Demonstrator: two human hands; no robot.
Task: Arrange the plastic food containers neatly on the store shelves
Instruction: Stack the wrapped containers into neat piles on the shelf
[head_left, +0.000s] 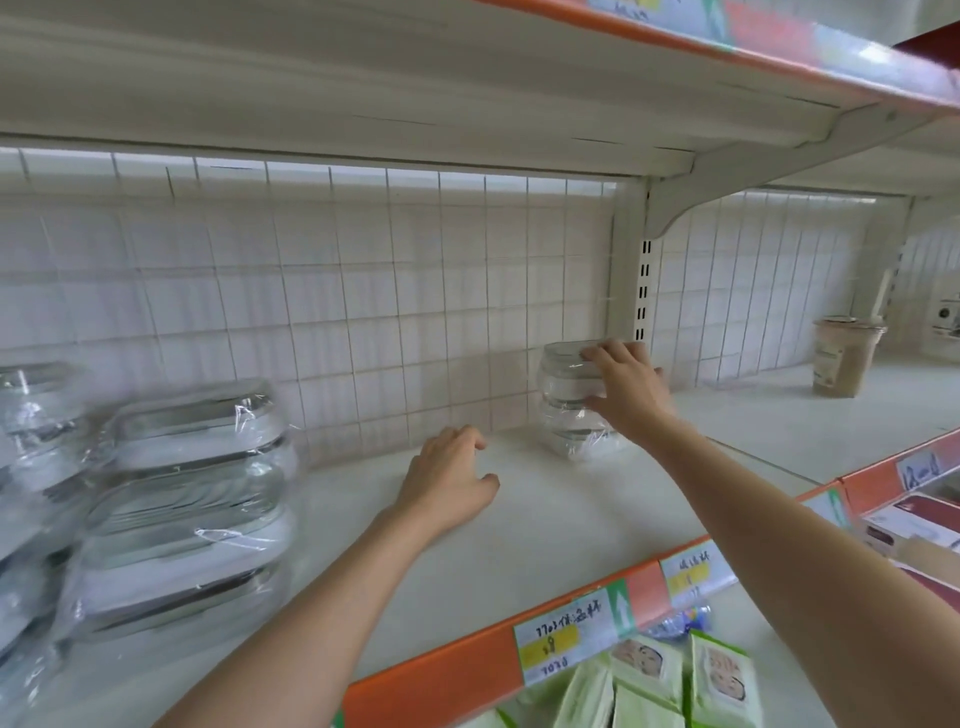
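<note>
Gripping a wrapped stack of clear containers (569, 397) from its right side, the fingers (597, 354) of the right hand (628, 387) curl over the top edge. This stack stands at the back of the white shelf (519, 530), close to the wire grid panel (311, 291) and the slotted upright post (643, 270). The left hand (449, 480) holds nothing, its fingers loosely bent above the shelf. More wrapped container stacks (176, 499) stand at the far left. A lidded drink cup (844, 356) stands in the next bay.
</note>
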